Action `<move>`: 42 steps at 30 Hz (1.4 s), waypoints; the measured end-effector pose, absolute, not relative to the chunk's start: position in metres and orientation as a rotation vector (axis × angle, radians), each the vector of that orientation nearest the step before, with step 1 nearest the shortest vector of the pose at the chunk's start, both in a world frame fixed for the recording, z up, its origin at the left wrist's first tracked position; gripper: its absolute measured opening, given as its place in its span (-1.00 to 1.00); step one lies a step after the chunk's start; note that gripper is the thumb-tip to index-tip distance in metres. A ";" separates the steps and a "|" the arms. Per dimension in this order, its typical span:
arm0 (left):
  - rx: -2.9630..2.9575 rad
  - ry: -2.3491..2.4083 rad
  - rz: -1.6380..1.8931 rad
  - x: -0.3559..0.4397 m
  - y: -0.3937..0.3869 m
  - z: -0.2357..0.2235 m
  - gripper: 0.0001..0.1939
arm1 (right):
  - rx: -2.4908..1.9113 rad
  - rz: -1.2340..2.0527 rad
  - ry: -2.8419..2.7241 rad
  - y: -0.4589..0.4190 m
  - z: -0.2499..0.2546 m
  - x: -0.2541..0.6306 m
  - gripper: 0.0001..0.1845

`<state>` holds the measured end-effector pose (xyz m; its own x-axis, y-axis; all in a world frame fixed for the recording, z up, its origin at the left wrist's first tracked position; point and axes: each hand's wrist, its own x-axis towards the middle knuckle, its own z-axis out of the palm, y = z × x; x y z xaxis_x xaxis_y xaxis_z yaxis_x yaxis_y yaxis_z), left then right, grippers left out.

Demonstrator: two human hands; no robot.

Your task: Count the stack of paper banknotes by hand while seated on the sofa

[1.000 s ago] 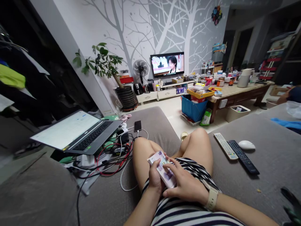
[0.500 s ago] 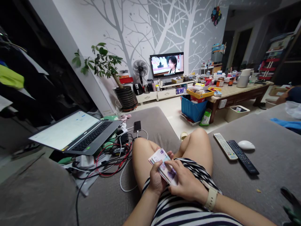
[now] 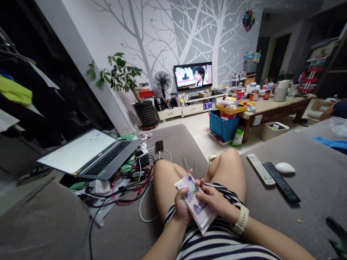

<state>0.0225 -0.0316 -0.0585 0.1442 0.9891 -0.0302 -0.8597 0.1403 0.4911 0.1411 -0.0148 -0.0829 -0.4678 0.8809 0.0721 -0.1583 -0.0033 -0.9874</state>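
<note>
A stack of purple-and-white banknotes [image 3: 199,208] lies slanted above my lap, its face towards me. My left hand [image 3: 182,207] grips the stack along its left side, thumb on top and fingers underneath. On the right edge, my right hand [image 3: 218,202] holds the notes too, its thumb resting on the top face and its other fingers partly hidden behind. A pale watch [image 3: 241,218] is on my right wrist. Striped cloth [image 3: 217,243] covers my lap below the notes.
Left on the grey sofa stand an open laptop [image 3: 108,162], tangled cables [image 3: 135,184] and a phone [image 3: 159,146]. To the right lie a white remote [image 3: 260,169], a black remote [image 3: 281,181] and a white mouse [image 3: 285,168]. A cluttered table [image 3: 271,105] stands beyond.
My right hand has shifted from across the notes' face to their right edge. More of the top note shows, and the stack's lower end now reaches nearer to me.
</note>
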 end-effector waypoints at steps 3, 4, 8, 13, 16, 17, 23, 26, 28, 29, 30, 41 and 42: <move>0.473 0.430 1.255 0.025 -0.027 -0.060 -0.38 | -0.768 1.708 -1.330 -0.011 -0.085 0.142 -0.64; 0.499 0.479 1.204 0.025 -0.025 -0.058 -0.41 | -0.767 1.690 -1.298 -0.009 -0.084 0.144 -0.64; 0.713 0.850 1.111 0.021 -0.014 -0.041 -0.50 | -0.850 1.370 -1.241 -0.003 -0.072 0.160 -0.63; 0.792 1.019 1.155 0.030 -0.019 -0.021 -0.62 | -1.033 0.850 -1.379 -0.009 -0.063 0.174 -0.71; 0.727 0.848 1.187 0.040 -0.028 -0.024 -0.65 | -0.964 0.725 -1.490 -0.017 -0.063 0.171 -0.77; 0.683 0.815 1.186 0.043 -0.030 -0.027 -0.66 | -0.927 0.714 -1.511 -0.020 -0.064 0.170 -0.79; 0.598 0.789 1.156 0.046 -0.032 -0.042 -0.68 | -0.904 0.740 -1.509 -0.024 -0.065 0.167 -0.81; 0.632 0.855 1.191 0.047 -0.031 -0.047 -0.62 | -0.918 0.773 -1.499 -0.023 -0.066 0.166 -0.79; 0.643 0.930 1.206 0.048 -0.031 -0.052 -0.57 | -0.940 0.794 -1.485 -0.021 -0.067 0.165 -0.76; 0.652 0.967 1.202 0.050 -0.031 -0.055 -0.56 | -0.955 0.804 -1.469 -0.020 -0.067 0.165 -0.74; 0.670 0.988 1.198 0.051 -0.031 -0.058 -0.55 | -0.970 0.813 -1.445 -0.019 -0.068 0.165 -0.72; 0.564 0.789 1.071 0.054 -0.040 -0.055 -0.64 | -1.011 0.881 -1.251 -0.013 -0.075 0.169 -0.60; 0.561 0.797 1.072 0.055 -0.040 -0.056 -0.64 | -1.020 0.867 -1.260 -0.013 -0.075 0.168 -0.59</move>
